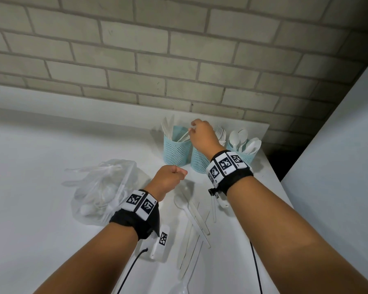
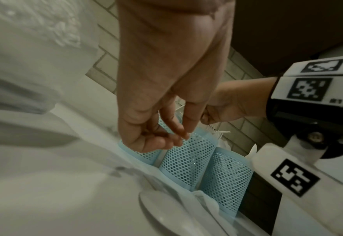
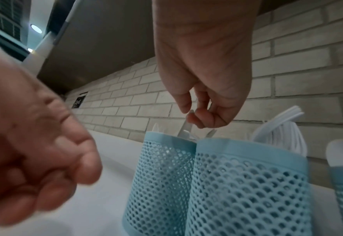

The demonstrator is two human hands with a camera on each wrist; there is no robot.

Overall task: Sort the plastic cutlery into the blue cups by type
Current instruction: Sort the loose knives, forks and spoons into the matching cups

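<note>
Three blue mesh cups stand at the table's back right: the left cup (image 1: 175, 152) with knives, the middle cup (image 1: 199, 164) with forks (image 1: 221, 132), the right cup (image 1: 245, 157) with spoons (image 1: 243, 141). My right hand (image 1: 192, 128) hovers over the left cup (image 3: 158, 175) and pinches the top of a white cutlery piece (image 3: 185, 127) that reaches down into it; its type is unclear. My left hand (image 1: 179, 171) hangs curled above the table and holds nothing (image 2: 172, 137). Loose knives and a spoon (image 1: 191, 217) lie between my wrists.
A clear plastic bag (image 1: 102, 187) with more white cutlery lies left of my left hand. A brick wall (image 1: 179, 71) runs right behind the cups. The table's right edge (image 1: 272, 170) is close to the spoon cup. Cables trail from both wrists.
</note>
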